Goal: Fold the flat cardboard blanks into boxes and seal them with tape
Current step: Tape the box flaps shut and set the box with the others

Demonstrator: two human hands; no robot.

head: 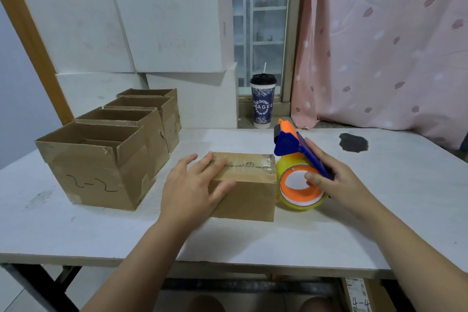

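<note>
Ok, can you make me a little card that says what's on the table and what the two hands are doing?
Left hand: rests flat on top of the small box
Right hand: grips the tape dispenser, beside the box's right end
Small box: closed, clear tape along its top
Open boxes: four in a row, left side of the table
Cup: lidded, with a straw, behind the table by the window

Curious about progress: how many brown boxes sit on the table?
5. In a row at left: first box, second box, third box, fourth box; taped box under the left hand. Others may hide behind.
</note>
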